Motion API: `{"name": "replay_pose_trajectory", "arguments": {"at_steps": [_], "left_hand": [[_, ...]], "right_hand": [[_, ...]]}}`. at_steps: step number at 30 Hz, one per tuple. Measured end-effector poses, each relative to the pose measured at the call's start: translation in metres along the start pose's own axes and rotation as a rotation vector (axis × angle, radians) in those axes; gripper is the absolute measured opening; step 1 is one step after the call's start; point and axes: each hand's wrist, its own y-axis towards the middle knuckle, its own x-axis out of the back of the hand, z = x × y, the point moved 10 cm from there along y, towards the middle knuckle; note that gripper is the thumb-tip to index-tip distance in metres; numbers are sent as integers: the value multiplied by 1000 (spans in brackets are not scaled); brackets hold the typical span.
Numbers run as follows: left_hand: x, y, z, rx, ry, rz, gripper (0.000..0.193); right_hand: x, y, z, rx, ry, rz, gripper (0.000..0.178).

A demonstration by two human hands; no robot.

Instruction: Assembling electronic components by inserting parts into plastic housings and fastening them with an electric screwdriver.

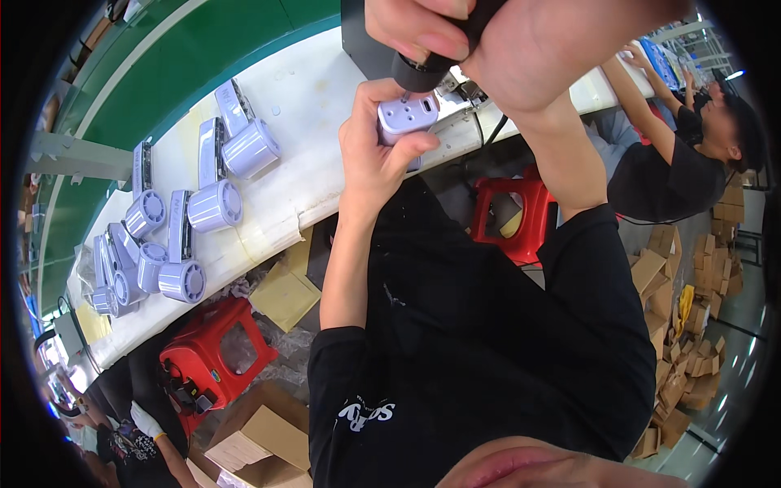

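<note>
My left hand (368,150) is closed round a lavender plastic handheld fan (407,119), its end face with small holes and a dark slot turned up. My right hand (431,28) grips a black powered screwdriver (421,75) from above. The screwdriver's nose points down at that end face, and its bit meets the face near a hole; whether it sits in a screw cannot be made out. Most of the screwdriver's body is hidden behind my fingers. Left of my hands, several similar lavender fans (250,150) lie in loose rows on the white worktable (313,89).
Behind my hands stands a dark box-like fixture (362,49) with a black cable. Red stools (220,358) stand under the table, near an open carton (268,439). A co-worker in black (671,175) sits at the right. Cardboard (691,358) is piled on the floor.
</note>
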Motion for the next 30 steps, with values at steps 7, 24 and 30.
{"name": "replay_pose_trajectory", "arguments": {"at_steps": [7, 24, 30], "left_hand": [[-1, -1, 0, -5, 92, 20, 77], [-15, 7, -18, -159, 42, 139, 47], [-18, 7, -25, -160, 43, 132, 49]], "right_hand": [[0, -7, 1, -12, -16, 7, 68], [71, -23, -1, 33, -277, -137, 62], [73, -31, 3, 31, -161, -131, 64]]}}
